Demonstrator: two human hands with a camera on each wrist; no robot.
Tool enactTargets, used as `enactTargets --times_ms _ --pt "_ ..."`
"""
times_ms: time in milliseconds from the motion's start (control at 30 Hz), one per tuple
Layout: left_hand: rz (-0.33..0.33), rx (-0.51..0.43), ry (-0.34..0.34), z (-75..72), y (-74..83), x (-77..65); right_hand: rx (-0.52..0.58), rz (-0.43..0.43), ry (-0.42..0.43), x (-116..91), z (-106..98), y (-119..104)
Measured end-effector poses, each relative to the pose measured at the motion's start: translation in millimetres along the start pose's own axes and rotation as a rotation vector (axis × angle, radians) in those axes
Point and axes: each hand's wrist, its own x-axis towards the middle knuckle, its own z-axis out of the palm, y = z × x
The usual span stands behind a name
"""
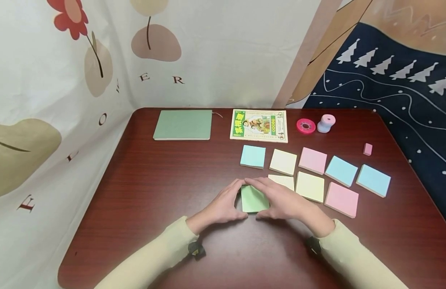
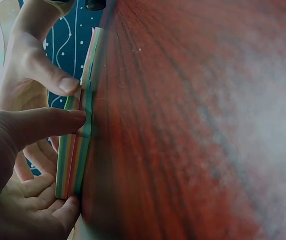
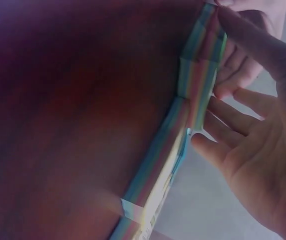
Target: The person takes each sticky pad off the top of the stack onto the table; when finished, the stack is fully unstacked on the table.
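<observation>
A square sticky note pad with a green top (image 1: 254,202) lies on the table between both hands. From the side, in the left wrist view, the sticky note pad (image 2: 72,167) shows layers of green, yellow, blue and pink. My left hand (image 1: 224,204) grips it from the left, thumb on the near edge and fingers round the far side. From the right, my right hand (image 1: 282,197) holds it the same way, its thumb close to the left thumb. In the right wrist view, the right hand (image 3: 262,155) has its fingers spread along the pad's far side.
Right of the hands lie several more pads, such as a blue pad (image 1: 253,156), a yellow pad (image 1: 310,186) and a pink pad (image 1: 341,199). Behind are a green notebook (image 1: 183,125), a booklet (image 1: 259,125), a pink ring (image 1: 306,126), a spool-shaped item (image 1: 326,123) and a small pink block (image 1: 367,149).
</observation>
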Motion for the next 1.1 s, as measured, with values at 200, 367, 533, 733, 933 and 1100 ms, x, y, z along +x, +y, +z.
enactTargets --times_ms 200,367,533,733,933,1100 --pt "-0.005 0.01 0.0 -0.7 -0.7 -0.3 -0.035 -0.006 0.013 0 5 1" --pt "0.004 0.033 -0.001 -1.2 -0.9 -0.5 -0.078 -0.027 0.025 0 6 2" --pt "0.042 0.049 -0.001 -1.1 -0.9 -0.3 -0.106 -0.032 0.035 -2 -1 1" --pt "0.088 0.049 0.01 -0.7 -3.2 0.8 -0.1 0.023 0.043 -13 -20 1" --pt "0.086 0.043 0.011 0.9 -3.3 0.8 -0.072 0.175 0.11 -48 -40 12" --pt "0.09 0.049 0.015 1.1 -2.2 0.5 -0.052 0.292 0.246 -98 -59 29"
